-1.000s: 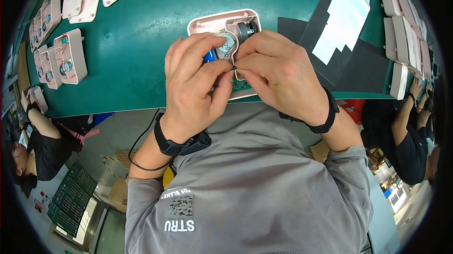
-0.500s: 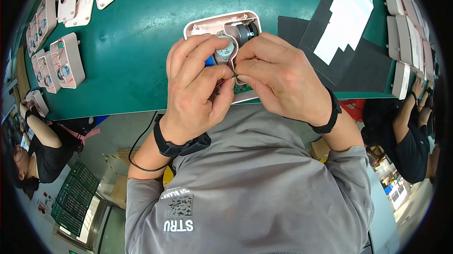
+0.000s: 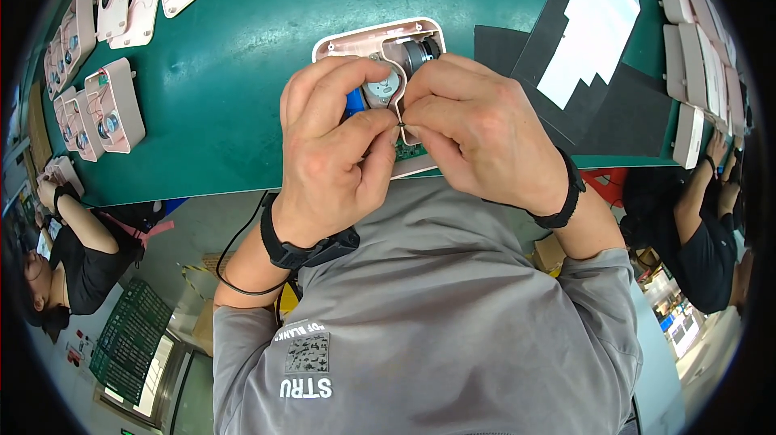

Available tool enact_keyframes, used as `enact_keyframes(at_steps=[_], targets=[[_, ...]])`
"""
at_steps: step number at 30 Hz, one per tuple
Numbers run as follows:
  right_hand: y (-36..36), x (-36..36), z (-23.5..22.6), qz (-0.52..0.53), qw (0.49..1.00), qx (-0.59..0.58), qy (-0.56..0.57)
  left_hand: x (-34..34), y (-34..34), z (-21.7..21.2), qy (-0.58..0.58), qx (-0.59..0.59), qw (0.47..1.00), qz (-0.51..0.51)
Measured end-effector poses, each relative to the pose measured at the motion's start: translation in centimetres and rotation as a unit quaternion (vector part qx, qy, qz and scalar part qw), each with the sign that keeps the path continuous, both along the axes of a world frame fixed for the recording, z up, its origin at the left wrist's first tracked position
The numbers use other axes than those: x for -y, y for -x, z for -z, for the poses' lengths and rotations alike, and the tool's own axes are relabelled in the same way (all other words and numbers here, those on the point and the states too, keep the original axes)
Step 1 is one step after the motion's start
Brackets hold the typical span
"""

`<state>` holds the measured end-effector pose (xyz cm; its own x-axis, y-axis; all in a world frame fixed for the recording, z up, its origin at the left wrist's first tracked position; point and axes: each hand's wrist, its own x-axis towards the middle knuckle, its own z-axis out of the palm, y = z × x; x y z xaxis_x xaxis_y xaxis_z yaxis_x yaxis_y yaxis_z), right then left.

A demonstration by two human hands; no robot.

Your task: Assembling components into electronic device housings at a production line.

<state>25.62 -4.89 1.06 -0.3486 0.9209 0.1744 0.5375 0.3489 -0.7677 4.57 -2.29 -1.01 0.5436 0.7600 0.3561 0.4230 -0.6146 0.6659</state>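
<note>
**Pinching over open pale pink plastic housing [image 3: 347,42]**

Pressing thumb to forefinger on bare left hand [image 3: 327,140] and bare right hand [image 3: 489,124], gripping tiny black piece [image 3: 402,124] between facing tips, holding it just nearer than round silver metal motor [image 3: 383,89].

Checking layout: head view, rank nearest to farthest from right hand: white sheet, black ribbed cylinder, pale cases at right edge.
From right hand:
1. Black ribbed cylinder: in open case
2. White sheet: upper right
3. Pale cases: far right
</note>
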Motion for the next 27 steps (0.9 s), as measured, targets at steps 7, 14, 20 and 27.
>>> enact_keyframes(at_steps=[7, 14, 20, 27], targets=[[1.2, 0.3, -0.6, 0.035, 0.998, 0.055, 0.011, 0.1, -0.2, -0.4, 0.031, 0.001, 0.999, -0.009], [1.4, 0.8, -0.5, 0.055, 0.996, 0.072, -0.002, 0.0, -0.3, -0.7, 0.040, -0.013, 0.999, -0.006], [1.8, 0.8, 0.0, 0.064, 0.994, 0.090, -0.017, -0.2, 0.0, -0.3, 0.032, 0.000, 0.999, -0.004], [-0.3, 2.9, -1.5, 0.183, 0.980, -0.076, 0.005, 1.1, 0.5, -0.1, 0.031, -0.006, 0.997, -0.072]])
